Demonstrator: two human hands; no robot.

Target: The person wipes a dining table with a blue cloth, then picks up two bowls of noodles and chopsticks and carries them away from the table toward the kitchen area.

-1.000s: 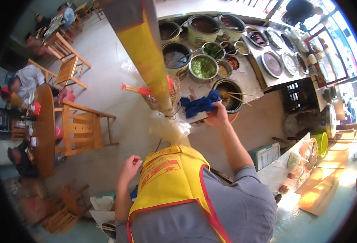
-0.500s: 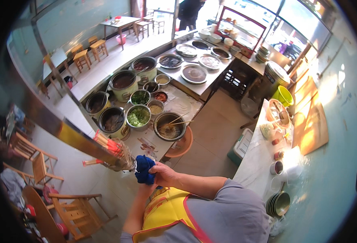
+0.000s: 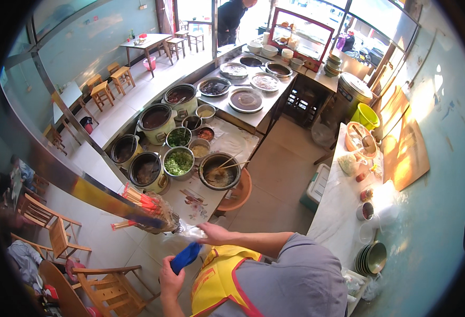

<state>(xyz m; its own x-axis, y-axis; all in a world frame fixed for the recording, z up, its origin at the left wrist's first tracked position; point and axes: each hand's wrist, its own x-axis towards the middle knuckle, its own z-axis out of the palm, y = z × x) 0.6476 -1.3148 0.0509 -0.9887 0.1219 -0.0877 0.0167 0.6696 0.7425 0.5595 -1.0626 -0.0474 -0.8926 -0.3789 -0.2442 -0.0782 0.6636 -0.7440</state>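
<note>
My left hand (image 3: 171,277) grips a folded blue cloth (image 3: 186,257), held low in front of the yellow apron (image 3: 223,270). Just above it, my right hand (image 3: 215,233) has its fingers closed at the edge of a crumpled clear plastic bag (image 3: 191,231). Beside the bag is a bundle of red-tipped wooden chopsticks (image 3: 147,207) in a clear wrap, partly hidden by a slanting metal post (image 3: 92,191). Ahead of my hands, on the counter, are a pot with long sticks in it (image 3: 219,171) and a bowl of chopped greens (image 3: 179,161).
Several sauce pots (image 3: 155,117) crowd the left counter, with round lidded pans (image 3: 245,100) beyond. An orange basin (image 3: 240,191) is under the counter edge. To the right runs a pale worktop (image 3: 334,198) with stacked bowls (image 3: 370,258). Wooden chairs (image 3: 111,291) stand lower left.
My hands have separated: the left moved down with the blue cloth, which both held before, and the right now touches the plastic bag. The cloth looks flatter.
</note>
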